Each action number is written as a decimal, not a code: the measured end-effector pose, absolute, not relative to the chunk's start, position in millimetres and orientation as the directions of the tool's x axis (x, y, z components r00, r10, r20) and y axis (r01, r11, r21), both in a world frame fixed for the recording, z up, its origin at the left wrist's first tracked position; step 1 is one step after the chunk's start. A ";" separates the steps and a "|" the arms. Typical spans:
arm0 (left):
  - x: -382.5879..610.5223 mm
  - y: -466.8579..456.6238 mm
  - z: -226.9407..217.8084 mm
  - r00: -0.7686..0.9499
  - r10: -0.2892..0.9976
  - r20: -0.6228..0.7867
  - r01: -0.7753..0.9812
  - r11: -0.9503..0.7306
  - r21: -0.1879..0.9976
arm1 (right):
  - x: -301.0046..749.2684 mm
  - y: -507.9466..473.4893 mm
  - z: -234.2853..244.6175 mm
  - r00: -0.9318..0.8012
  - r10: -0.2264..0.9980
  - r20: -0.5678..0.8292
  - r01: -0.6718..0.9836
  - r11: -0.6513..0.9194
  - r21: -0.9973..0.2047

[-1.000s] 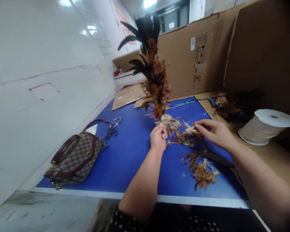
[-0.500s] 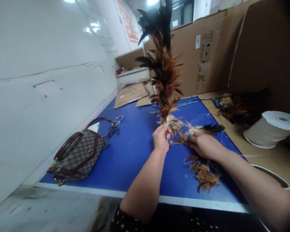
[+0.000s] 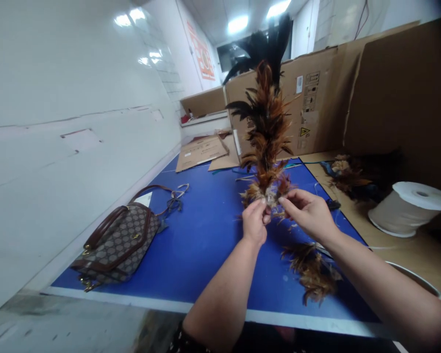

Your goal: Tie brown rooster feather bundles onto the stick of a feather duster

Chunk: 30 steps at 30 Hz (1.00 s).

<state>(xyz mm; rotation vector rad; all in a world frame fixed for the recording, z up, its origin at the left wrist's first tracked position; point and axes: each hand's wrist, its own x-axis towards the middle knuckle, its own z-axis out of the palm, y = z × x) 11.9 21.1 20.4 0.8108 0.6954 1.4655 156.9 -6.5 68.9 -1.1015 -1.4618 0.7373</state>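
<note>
My left hand is closed around the base of a tall feather plume, which stands upright with black feathers at its top and brown ones below. Close beside that base, my right hand pinches a small reddish-brown feather between thumb and fingers. Pale, fluffy quill ends show between the two hands. A loose bunch of brown feathers lies on the blue mat below my right hand. Part of a dark feather shows behind the right hand.
On the left rests a patterned handbag with its strap. A white spool stands at the right, near a dark feather pile. Tall cardboard walls the back; flat cardboard pieces lie at the mat's far edge.
My right hand has come up from the feathers on the mat to the plume's base, now with a small feather. The left hand keeps its hold; the view has shifted slightly.
</note>
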 end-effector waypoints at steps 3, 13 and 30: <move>16.6 16.5 20.8 0.021 0.998 0.063 -0.582 -0.039 0.812 | 144.2 2.0 67.2 0.078 0.902 0.425 0.225 0.399 -0.889; 14.8 17.4 20.8 0.046 0.997 0.060 -0.581 -0.022 0.814 | 137.5 8.6 60.3 0.122 0.858 0.499 0.377 0.425 -0.823; 17.5 20.8 14.4 0.015 0.998 0.056 -0.513 -0.041 0.857 | 138.8 25.3 44.7 0.135 0.894 0.428 0.229 0.392 -0.891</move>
